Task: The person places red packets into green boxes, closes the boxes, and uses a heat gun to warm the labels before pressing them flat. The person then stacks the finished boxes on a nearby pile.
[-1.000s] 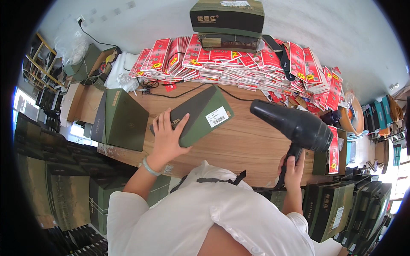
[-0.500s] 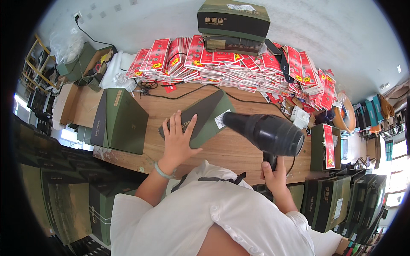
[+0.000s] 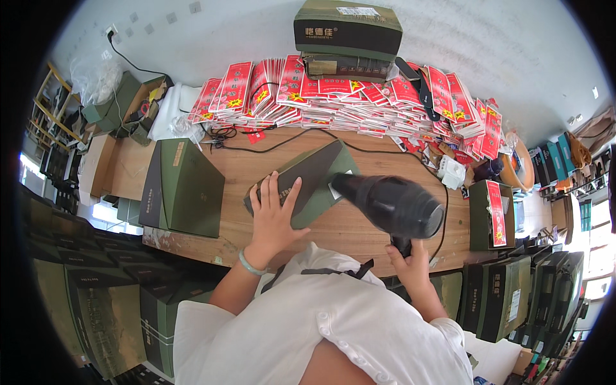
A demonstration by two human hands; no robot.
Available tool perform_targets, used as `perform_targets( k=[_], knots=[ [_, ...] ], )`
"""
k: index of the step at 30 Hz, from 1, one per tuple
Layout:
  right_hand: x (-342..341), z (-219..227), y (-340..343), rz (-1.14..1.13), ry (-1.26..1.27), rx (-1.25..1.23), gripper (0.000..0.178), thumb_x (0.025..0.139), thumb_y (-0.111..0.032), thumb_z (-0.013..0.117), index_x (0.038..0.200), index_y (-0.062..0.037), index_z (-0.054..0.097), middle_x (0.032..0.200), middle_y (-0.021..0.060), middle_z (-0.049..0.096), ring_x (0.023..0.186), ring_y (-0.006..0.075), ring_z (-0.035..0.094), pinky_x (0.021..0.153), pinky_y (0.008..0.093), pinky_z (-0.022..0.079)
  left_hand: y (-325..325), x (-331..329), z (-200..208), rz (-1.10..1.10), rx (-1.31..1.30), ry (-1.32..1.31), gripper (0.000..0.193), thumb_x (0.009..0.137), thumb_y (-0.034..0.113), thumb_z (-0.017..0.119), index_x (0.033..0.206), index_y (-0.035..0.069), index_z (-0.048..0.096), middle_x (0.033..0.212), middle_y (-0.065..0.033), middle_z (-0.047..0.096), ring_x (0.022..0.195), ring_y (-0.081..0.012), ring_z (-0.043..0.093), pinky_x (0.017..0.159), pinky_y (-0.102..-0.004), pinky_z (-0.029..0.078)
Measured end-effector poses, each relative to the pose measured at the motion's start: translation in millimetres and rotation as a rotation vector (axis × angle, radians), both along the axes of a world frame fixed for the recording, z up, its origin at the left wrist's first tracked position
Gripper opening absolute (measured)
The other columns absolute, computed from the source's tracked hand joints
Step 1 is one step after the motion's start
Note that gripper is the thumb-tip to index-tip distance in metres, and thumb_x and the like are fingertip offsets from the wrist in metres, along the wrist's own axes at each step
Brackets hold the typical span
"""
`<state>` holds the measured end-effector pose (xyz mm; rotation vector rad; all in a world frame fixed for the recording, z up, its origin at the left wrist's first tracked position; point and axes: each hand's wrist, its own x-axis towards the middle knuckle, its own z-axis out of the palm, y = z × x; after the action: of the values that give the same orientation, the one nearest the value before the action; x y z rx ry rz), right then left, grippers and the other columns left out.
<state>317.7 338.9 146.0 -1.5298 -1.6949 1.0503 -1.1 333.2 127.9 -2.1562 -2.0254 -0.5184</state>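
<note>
On the wooden table a dark grey and green shoebox (image 3: 314, 173) lies at a slant in front of me. My left hand (image 3: 274, 212) rests on its left part, fingers spread over the dark face, thumb pointing right near the close edge. A black hair dryer (image 3: 391, 204) is in my right hand (image 3: 410, 262), which is closed round its handle. The dryer's nozzle points left, over the white label (image 3: 340, 184) on the green part of the box, covering some of that label. Whether nozzle and label touch, I cannot tell.
Another green shoebox (image 3: 192, 186) stands at the table's left. Stacked red leaflets (image 3: 327, 102) line the wall, with two boxes (image 3: 350, 32) on top. A black cord (image 3: 289, 138) crosses the table; a white power strip (image 3: 451, 172) and an open box (image 3: 491, 218) are at right.
The hair dryer has shifted left and a little down, its nozzle now overlapping the label. The shoebox and my left hand have moved slightly right in the picture.
</note>
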Motion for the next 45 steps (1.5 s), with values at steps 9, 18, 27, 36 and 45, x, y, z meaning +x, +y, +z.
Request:
perform_targets(
  k=[9,18,27,36,45],
  knots=[
    [6.0,0.1,2.6,0.06,-0.134,0.177,0.056,0.079,-0.021,0.08,0.125,-0.0014,0.055,0.094,0.0177,0.071,0.085,0.0315,0.071,0.076,0.0369,0.053,3.1,-2.0,4.5,0.011,-0.01,-0.033,0.122,0.046,0.049,0.088,0.15,0.015,0.035,0.146,-0.0283,0.031,0.13,-0.0424,0.034,0.106,-0.0591,0.025],
    [7.8,7.6,0.4,0.022,0.118,-0.092,0.053,0.077,-0.021,0.082,0.12,-0.0015,0.057,0.092,0.0176,0.071,0.081,0.0303,0.07,0.073,0.0359,0.053,9.5,-8.9,3.4,0.004,-0.002,-0.017,0.123,0.046,0.05,0.087,0.151,0.014,0.034,0.146,-0.0281,0.032,0.13,-0.0425,0.034,0.107,-0.0586,0.024],
    [7.6,11.4,-2.8,0.094,-0.131,0.127,0.046,0.076,-0.016,0.084,0.113,-0.0007,0.061,0.084,0.0107,0.07,0.075,0.0181,0.066,0.072,0.0322,0.052,11.8,-12.0,5.3,-0.001,-0.007,-0.033,0.121,0.047,0.048,0.088,0.15,0.014,0.035,0.145,-0.0271,0.032,0.131,-0.0422,0.033,0.107,-0.0583,0.024],
    [12.4,6.8,-2.3,0.094,-0.074,0.111,0.049,0.077,-0.017,0.083,0.117,-0.0005,0.059,0.085,0.0119,0.07,0.077,0.0172,0.068,0.071,0.0298,0.052,11.9,-12.8,5.7,-0.001,-0.005,-0.02,0.121,0.047,0.048,0.088,0.15,0.014,0.035,0.145,-0.0266,0.032,0.13,-0.0419,0.033,0.107,-0.0573,0.024],
    [6.2,4.1,1.1,-0.052,0.207,-0.014,0.049,0.079,-0.013,0.081,0.119,0.0016,0.057,0.09,0.0106,0.07,0.079,0.0157,0.066,0.074,0.0286,0.052,10.9,-10.7,6.5,-0.005,-0.018,-0.026,0.12,0.047,0.048,0.088,0.149,0.014,0.036,0.145,-0.0266,0.032,0.13,-0.0422,0.033,0.108,-0.0572,0.023]
  ],
)
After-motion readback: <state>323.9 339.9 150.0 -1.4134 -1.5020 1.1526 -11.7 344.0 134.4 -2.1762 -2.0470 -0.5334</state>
